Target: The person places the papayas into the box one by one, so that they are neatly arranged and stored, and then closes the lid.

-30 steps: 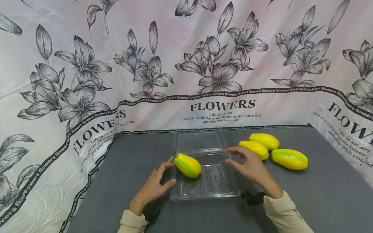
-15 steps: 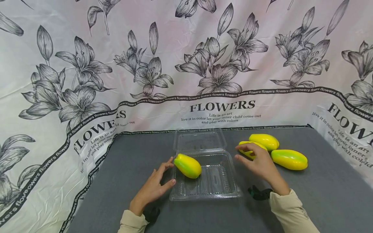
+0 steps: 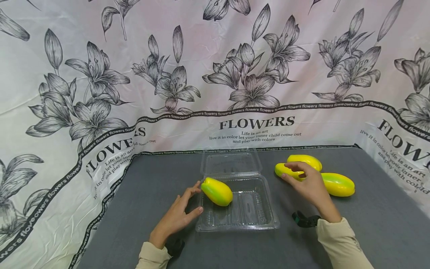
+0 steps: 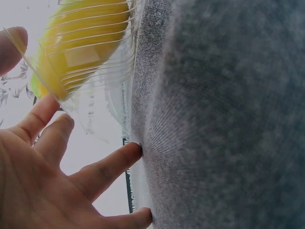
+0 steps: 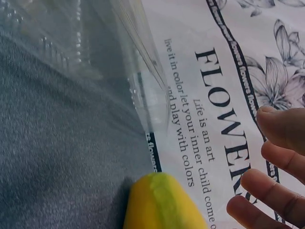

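A clear plastic clamshell container (image 3: 238,226) stands with its lid (image 3: 231,163) folded back. One yellow-green papaya (image 3: 217,192) lies in its left part, seen through the ribbed wall in the left wrist view. My left hand (image 3: 178,213) is beside the container's left side, fingers spread; in the left wrist view, fingertips (image 4: 50,102) are right at the plastic edge. My right hand (image 3: 309,186) hovers over a second papaya (image 3: 281,170), thumb and fingers apart and holding nothing. That papaya's end (image 5: 162,202) shows below the right hand in the right wrist view.
Two more papayas lie close by, one behind (image 3: 304,160) and one to the right (image 3: 340,184), partly covered by my right hand. The grey table (image 3: 151,179) ends at a white flower-printed cloth (image 3: 188,134) at the back and sides.
My right hand has moved from the container's right edge rightward to above the nearest loose papaya. The left hand and the papaya in the container have stayed put.
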Demonstrator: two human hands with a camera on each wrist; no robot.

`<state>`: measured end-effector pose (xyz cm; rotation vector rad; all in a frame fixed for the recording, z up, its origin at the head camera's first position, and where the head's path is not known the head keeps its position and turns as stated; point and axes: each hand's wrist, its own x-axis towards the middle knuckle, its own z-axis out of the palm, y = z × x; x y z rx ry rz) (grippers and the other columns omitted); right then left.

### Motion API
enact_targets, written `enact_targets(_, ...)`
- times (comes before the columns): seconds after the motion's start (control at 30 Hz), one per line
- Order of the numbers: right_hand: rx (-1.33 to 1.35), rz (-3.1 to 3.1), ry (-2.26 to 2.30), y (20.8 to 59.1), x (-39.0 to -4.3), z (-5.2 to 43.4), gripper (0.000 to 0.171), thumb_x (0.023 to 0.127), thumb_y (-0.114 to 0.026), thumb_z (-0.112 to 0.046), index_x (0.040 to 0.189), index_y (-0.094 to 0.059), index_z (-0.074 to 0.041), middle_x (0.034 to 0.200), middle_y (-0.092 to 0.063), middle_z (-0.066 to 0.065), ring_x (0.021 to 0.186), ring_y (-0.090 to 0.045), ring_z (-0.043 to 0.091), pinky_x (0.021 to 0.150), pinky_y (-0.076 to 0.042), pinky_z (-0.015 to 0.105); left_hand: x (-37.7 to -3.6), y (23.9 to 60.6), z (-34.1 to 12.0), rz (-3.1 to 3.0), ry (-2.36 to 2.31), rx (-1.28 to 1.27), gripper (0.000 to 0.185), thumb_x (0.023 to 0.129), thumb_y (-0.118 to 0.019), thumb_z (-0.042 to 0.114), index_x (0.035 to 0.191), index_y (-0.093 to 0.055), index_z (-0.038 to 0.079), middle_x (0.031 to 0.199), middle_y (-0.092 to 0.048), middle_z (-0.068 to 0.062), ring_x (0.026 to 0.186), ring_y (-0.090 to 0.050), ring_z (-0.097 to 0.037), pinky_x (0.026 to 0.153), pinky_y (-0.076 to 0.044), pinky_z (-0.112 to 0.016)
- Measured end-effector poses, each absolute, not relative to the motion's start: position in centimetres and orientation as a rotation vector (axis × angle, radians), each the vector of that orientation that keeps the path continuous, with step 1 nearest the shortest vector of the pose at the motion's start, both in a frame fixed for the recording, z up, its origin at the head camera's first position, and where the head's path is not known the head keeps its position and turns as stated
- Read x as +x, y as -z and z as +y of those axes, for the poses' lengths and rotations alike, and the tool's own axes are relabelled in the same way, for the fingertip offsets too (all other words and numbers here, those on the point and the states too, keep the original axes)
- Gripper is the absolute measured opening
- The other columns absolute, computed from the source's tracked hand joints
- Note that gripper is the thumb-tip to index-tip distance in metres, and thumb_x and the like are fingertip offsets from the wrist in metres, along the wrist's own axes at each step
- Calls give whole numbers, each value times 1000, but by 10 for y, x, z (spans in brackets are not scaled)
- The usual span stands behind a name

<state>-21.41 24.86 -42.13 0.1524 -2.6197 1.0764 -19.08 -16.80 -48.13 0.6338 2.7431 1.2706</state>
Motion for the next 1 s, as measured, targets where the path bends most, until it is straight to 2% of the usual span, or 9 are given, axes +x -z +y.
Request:
enact_targets(0.53, 111, -2601, -998, 431, -219, 263, 46, 96, -73, -27, 129, -63, 4, 130, -60, 31, 117, -54, 48, 96, -44, 66, -192, 480, -167, 2731, -1266, 616, 53, 99, -67, 33, 144, -45, 17, 170, -22, 8, 157, -25, -30, 117, -1, -78)
enact_targets(1.0, 107, -2573, -948, 444, -229, 269, 43, 92, -75, -21, 125, -65, 5, 126, -63, 33, 117, -51, 49, 101, -35, 65, -192, 481, -167, 2746, -1252, 595, 53, 98, -68, 33, 144, -45, 20, 170, -22, 10, 156, -27, -29, 118, -1, -78)
